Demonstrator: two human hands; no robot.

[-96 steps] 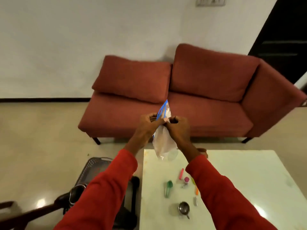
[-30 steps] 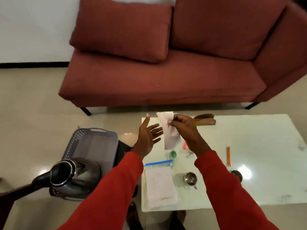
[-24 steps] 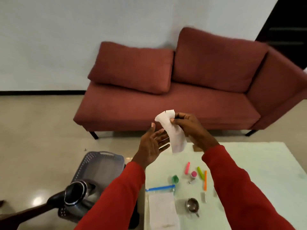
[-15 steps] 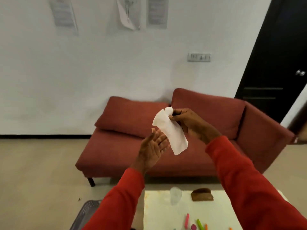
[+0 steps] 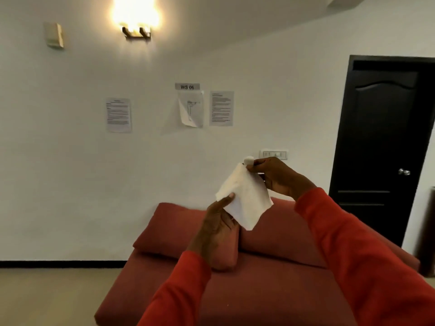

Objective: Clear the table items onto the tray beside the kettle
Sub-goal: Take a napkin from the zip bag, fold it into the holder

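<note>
Right hand point(image 5: 277, 177) pinches the white tissue point(image 5: 244, 198) by its top corner, held in mid-air. Left hand point(image 5: 219, 227) pinches the tissue's 9 o'clock edge. Red sofa point(image 5: 270, 278) at 6 o'clock behind the hands; bottom corner hangs free.

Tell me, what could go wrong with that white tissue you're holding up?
The tissue is thin and both hands pull on it: the right hand pinches its top corner, the left hand its lower edge. A hard tug might tear it.

It hangs in the air above the red sofa, held only at its edges, so a slip could drop it there.

The table and tray are out of view now, so reaching down without looking could bump something.
</note>
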